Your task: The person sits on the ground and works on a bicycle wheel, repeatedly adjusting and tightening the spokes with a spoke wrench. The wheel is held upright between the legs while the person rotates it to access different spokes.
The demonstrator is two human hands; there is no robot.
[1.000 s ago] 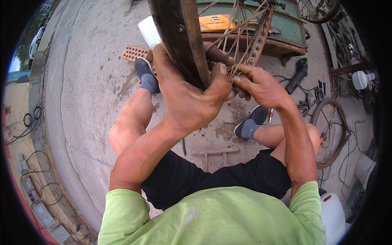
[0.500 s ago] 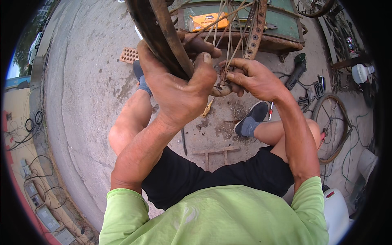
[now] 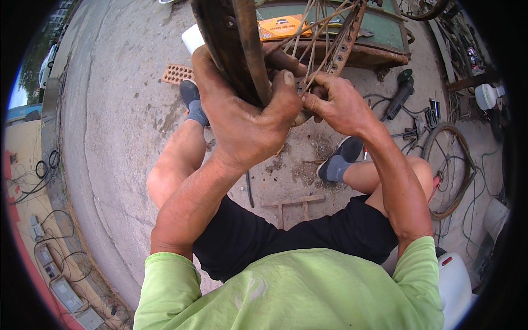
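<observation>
A rusty spoked wheel rim (image 3: 248, 47) rises upright in front of me, its lower part between my hands. My left hand (image 3: 245, 126) is closed around the rim, with the thumb on the near side and fingers curled behind it. Thin rusty spokes (image 3: 312, 44) run from the upper middle down to the rim. My right hand (image 3: 340, 107) is closed in a pinch on a spoke close to the rim, just right of my left thumb. The fingertips cover the spoke's end, and I cannot make out any small part between them.
Beyond the wheel stands a rusty green metal chest (image 3: 385, 41) with an orange box (image 3: 281, 27) on it. A perforated brick (image 3: 177, 73) lies left. Rightward are a dark green power tool (image 3: 400, 93), cables and another wheel (image 3: 471, 170). A thin rod (image 3: 249, 190) and a small frame (image 3: 293, 202) lie between my legs.
The wheel and my left hand have shifted slightly right. My right fingers have moved a little up along the spokes, and a yellow-handled tool on the ground is now mostly covered.
</observation>
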